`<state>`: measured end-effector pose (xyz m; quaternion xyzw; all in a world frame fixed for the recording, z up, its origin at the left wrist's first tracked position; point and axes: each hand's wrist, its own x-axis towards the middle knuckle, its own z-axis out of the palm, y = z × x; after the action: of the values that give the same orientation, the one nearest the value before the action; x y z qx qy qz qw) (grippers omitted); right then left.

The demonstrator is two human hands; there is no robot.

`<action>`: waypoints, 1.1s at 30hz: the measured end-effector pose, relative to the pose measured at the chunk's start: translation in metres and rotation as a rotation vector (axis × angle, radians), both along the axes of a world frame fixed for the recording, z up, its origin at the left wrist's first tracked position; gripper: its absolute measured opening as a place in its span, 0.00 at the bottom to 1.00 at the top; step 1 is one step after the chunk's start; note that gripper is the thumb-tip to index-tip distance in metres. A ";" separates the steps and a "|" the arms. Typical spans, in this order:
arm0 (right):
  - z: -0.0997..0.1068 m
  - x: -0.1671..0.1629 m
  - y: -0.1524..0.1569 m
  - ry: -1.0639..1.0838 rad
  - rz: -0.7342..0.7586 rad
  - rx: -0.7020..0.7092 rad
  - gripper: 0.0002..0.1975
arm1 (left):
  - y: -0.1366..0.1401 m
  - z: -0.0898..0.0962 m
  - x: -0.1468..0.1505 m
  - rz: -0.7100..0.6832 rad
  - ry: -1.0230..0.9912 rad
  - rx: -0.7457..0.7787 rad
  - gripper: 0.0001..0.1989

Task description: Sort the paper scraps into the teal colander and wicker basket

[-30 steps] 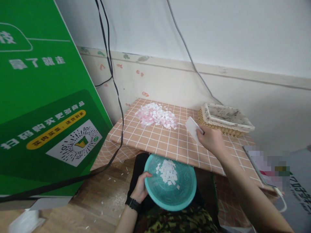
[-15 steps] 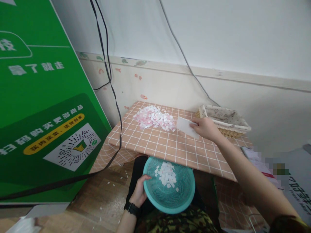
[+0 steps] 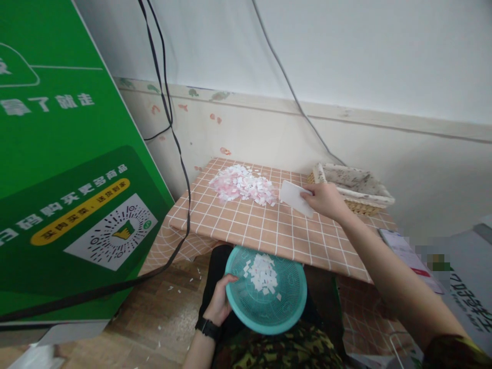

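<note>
Right hand [image 3: 325, 200]: we see thumb and fingers pinching the near end of a white card [image 3: 295, 198], held at the right side of the heap, just apart from it. Whether its lower edge touches the cloth, we cannot tell. Left hand [image 3: 220, 300]: thumb hooked over the rim of a turquoise basin [image 3: 284, 315], the other fingers mostly hidden outside it. The basin sits over the lap, at the table's front edge.

Progress: we count one small pile of white pieces [image 3: 263, 274] in the basin. A larger heap of white and pinkish pieces [image 3: 242, 183] lies on the table, towards the back left. We judge that the greater share is there, outside the basin.

Surface: brown cloth with white grid lines [image 3: 265, 230]. A lined wicker basket [image 3: 357, 202] stands at the back right, behind the right hand.

Room: pale wall [image 3: 346, 56] behind; a tall green panel [image 3: 57, 164] at left, crossed by a black cord [image 3: 183, 169]; wooden floor [image 3: 149, 333] with scattered scraps [image 3: 171, 289].
</note>
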<state>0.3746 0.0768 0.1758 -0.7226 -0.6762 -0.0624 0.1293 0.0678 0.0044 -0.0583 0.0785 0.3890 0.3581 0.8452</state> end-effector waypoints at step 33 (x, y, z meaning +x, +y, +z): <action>-0.002 0.000 0.001 -0.077 -0.032 0.029 0.13 | 0.001 -0.009 -0.002 -0.020 -0.026 0.021 0.10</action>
<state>0.3742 0.0773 0.1741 -0.7283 -0.6682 -0.1021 0.1126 0.0661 0.0051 -0.0671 0.0866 0.3735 0.3548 0.8527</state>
